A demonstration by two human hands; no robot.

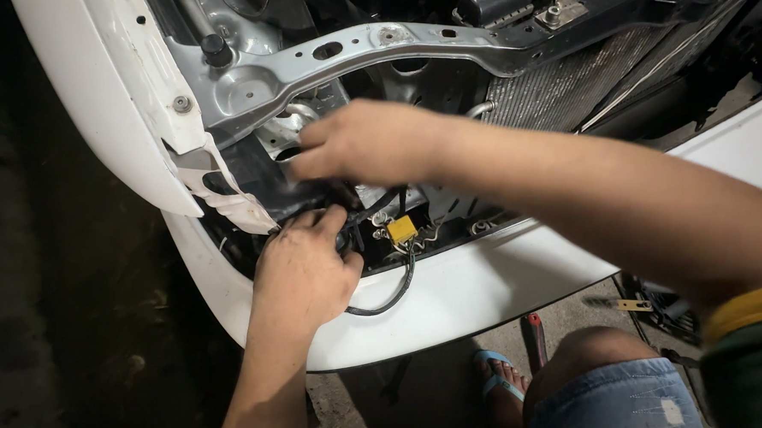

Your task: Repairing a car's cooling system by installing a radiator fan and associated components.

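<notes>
I look down into the front of a white car with the headlamp out. My left hand (306, 266) rests on the white bumper (472, 291) edge, fingers curled around a black cable (399, 283) and a black part in the gap. My right hand (367, 141) reaches across from the right, fingers pinched on a black piece in the dark headlamp cavity. What the fingertips hold is hidden. A small yellow connector (402, 229) sits just right of my left hand.
A silver metal support bracket (354, 54) runs above the cavity, with a radiator (567, 81) at right. The white fender (104, 82) lies at left. Below are my knee in denim shorts (621, 404), a blue sandal (498, 373) and a red-handled tool (536, 332) on concrete.
</notes>
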